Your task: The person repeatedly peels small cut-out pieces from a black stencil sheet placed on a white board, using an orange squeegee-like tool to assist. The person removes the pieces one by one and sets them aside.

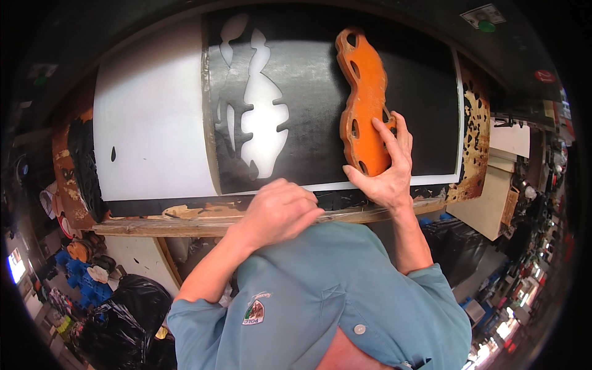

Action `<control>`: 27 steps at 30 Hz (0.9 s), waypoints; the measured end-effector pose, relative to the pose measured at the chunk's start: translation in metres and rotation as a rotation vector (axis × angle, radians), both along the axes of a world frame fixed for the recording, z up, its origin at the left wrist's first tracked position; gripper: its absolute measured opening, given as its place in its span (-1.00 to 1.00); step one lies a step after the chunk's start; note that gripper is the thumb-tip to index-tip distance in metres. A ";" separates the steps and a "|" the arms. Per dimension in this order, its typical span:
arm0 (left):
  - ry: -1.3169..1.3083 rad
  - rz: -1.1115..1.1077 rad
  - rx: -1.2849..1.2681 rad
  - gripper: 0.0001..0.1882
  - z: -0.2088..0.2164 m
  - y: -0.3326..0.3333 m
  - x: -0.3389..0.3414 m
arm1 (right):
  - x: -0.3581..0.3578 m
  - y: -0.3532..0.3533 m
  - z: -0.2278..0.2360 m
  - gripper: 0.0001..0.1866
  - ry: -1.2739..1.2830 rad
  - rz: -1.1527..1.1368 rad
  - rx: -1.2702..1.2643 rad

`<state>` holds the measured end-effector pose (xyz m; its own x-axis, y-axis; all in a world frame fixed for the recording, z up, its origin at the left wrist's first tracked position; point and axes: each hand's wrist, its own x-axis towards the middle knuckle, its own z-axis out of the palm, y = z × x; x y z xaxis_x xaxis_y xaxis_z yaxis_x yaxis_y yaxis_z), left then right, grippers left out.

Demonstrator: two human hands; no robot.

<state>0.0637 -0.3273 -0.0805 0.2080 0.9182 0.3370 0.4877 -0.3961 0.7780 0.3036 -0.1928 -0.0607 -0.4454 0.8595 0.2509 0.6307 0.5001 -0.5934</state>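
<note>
An orange cutting die, long and wavy-edged with several oval holes, lies lengthwise on a black sheet. My right hand grips its near end, the thumb at the left edge and the other fingers over the top and right side. To the left, the black sheet has cut-out openings where white shows through. My left hand is curled closed over the table's front edge, close to my body. Its palm is turned away, so anything inside is hidden.
Under the black sheet lies a white board, bare on the left. A worn wooden ledge runs along the front. Dark machine parts with green buttons frame the far side. Black plastic bags and blue crates stand at lower left.
</note>
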 end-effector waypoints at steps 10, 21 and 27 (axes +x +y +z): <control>0.302 0.562 0.167 -0.65 -0.020 0.027 -0.010 | -0.083 0.016 -0.011 -0.14 -0.055 0.043 0.192; 0.130 0.554 0.234 -0.71 -0.014 0.019 -0.009 | -0.068 0.016 -0.018 -0.07 0.029 0.090 0.108; -0.156 0.421 0.096 -0.83 0.002 -0.049 0.021 | -0.027 -0.001 -0.015 -0.27 0.184 0.117 0.137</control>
